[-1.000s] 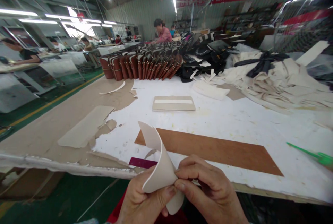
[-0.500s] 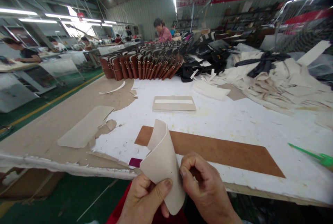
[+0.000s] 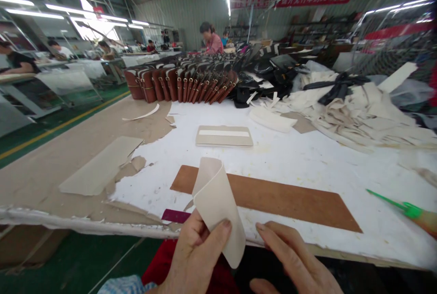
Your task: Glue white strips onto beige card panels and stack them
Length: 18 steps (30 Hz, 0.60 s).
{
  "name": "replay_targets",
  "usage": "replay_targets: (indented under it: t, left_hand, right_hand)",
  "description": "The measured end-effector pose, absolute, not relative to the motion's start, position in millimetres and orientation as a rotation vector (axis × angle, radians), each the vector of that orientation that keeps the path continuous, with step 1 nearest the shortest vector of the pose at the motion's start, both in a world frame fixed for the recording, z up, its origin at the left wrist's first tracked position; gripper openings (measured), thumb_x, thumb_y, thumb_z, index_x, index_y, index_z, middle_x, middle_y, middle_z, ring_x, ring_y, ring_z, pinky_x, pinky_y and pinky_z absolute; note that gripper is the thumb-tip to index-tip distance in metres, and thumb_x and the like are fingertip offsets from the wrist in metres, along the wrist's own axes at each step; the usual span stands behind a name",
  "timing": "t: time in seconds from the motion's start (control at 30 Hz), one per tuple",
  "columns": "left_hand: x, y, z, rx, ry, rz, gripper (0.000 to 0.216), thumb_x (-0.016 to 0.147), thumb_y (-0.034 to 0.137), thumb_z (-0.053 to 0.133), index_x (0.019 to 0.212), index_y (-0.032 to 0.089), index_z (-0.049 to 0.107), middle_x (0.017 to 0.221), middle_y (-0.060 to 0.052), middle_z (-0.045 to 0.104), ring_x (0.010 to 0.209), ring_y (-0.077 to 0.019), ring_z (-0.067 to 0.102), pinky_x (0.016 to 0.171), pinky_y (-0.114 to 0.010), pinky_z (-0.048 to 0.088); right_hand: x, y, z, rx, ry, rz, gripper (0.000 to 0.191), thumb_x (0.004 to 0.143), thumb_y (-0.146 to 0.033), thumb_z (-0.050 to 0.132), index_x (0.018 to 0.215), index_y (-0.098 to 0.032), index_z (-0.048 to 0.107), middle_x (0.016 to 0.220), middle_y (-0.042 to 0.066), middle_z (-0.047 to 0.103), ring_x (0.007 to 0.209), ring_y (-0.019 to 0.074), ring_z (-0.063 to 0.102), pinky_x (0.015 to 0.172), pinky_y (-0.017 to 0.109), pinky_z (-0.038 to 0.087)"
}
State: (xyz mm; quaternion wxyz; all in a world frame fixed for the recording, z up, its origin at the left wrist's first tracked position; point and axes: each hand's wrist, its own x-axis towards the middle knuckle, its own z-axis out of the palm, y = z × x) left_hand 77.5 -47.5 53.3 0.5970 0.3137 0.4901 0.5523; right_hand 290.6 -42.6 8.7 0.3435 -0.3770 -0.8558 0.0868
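Held at the table's front edge is a curled cream panel point(image 3: 218, 203) with rounded corners. My left hand point(image 3: 201, 248) pinches its lower part, thumb on the near face. To the right, my right hand point(image 3: 293, 257) is apart from the panel, fingers stretched out with nothing between them. Beyond the hands, a long brown leather strip point(image 3: 290, 198) lies flat across the white tabletop point(image 3: 273, 157). A small purple piece point(image 3: 175, 215) lies left of my left hand. Farther back rests a beige panel point(image 3: 223, 139) bearing a white strip.
Rows of brown bags point(image 3: 184, 84) stand at the back, beside black bags point(image 3: 273, 73). Cream scraps point(image 3: 368, 107) are heaped at the right, with a green-handled pointed tool point(image 3: 409, 209) nearer. A pale sheet point(image 3: 102, 166) lies left. A person in pink point(image 3: 214, 41) works beyond.
My right hand has let go of the panel's edge, moved right and down, and opened its fingers. My left hand still grips the curled panel. The view has shifted slightly rightward.
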Motion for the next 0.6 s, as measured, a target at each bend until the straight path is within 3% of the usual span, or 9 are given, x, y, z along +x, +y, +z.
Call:
replay_targets:
  t: [0.17,0.23,0.3,0.37,0.47,0.53,0.6]
  left_hand:
    - [94.7,-39.3,54.0,0.922,1.047,1.168,0.038,0.086,0.049,0.077,0.110,0.019,0.071,0.093,-0.006,0.075,0.086,-0.0216,0.069,0.076,-0.029,0.057]
    - [90.1,-38.3,47.6,1.164,1.057,1.120,0.034,0.091,0.043,0.071,0.116,0.020,0.068,0.100,-0.007,0.075,0.092,-0.0226,0.070,0.082,-0.032,0.058]
    - [79.8,-37.0,35.5,1.541,1.131,1.101,0.031,0.089,0.032,0.070,0.119,0.022,0.066,0.112,-0.010,0.074,0.102,-0.0249,0.070,0.092,-0.037,0.058]
    - [67.4,-34.8,19.8,1.929,1.255,1.092,0.032,0.086,0.021,0.070,0.117,0.022,0.066,0.125,-0.012,0.070,0.116,-0.0288,0.066,0.103,-0.046,0.055]
    - [52.2,-31.7,-1.2,2.312,1.408,0.956,0.030,0.089,0.015,0.064,0.118,0.023,0.068,0.136,-0.013,0.066,0.130,-0.0327,0.059,0.111,-0.056,0.050]
    - [46.3,-31.0,-8.9,2.432,1.464,0.849,0.030,0.093,0.015,0.060,0.120,0.024,0.069,0.136,-0.012,0.067,0.130,-0.0330,0.059,0.109,-0.058,0.051]
    - [43.1,-31.0,-11.6,2.484,1.507,0.817,0.028,0.095,0.017,0.061,0.119,0.025,0.070,0.134,-0.011,0.068,0.127,-0.0331,0.061,0.105,-0.058,0.053]
  right_hand:
    - [271.3,-35.8,9.2,-0.949,-2.185,0.096,0.055,0.094,-0.011,0.054,0.149,-0.018,0.053,0.126,0.014,0.074,0.112,0.0258,0.075,0.093,0.033,0.063]
    - [274.9,-35.7,7.0,-1.109,-2.049,0.207,0.039,0.098,-0.018,0.053,0.137,-0.019,0.060,0.113,0.013,0.078,0.101,0.0252,0.078,0.083,0.030,0.065]
    - [282.6,-37.0,6.4,-1.426,-1.719,0.447,0.033,0.102,-0.036,0.053,0.131,-0.020,0.061,0.089,0.009,0.080,0.076,0.0243,0.079,0.065,0.030,0.064]
    - [291.4,-37.6,7.9,-1.685,-1.346,0.699,0.054,0.100,-0.052,0.055,0.142,-0.018,0.052,0.070,0.003,0.074,0.055,0.0235,0.072,0.053,0.032,0.059]
    - [305.3,-34.3,9.9,-1.809,-1.126,0.889,0.088,0.092,-0.063,0.058,0.160,-0.014,0.028,0.060,-0.003,0.069,0.046,0.0233,0.064,0.051,0.035,0.053]
    - [315.0,-30.3,8.5,-1.879,-1.162,0.889,0.087,0.091,-0.062,0.055,0.160,-0.015,0.031,0.057,-0.005,0.067,0.046,0.0238,0.063,0.051,0.036,0.051]
    - [324.6,-26.1,5.0,-1.950,-1.261,0.820,0.078,0.090,-0.061,0.053,0.153,-0.016,0.044,0.070,0.001,0.074,0.056,0.0261,0.069,0.058,0.039,0.054]
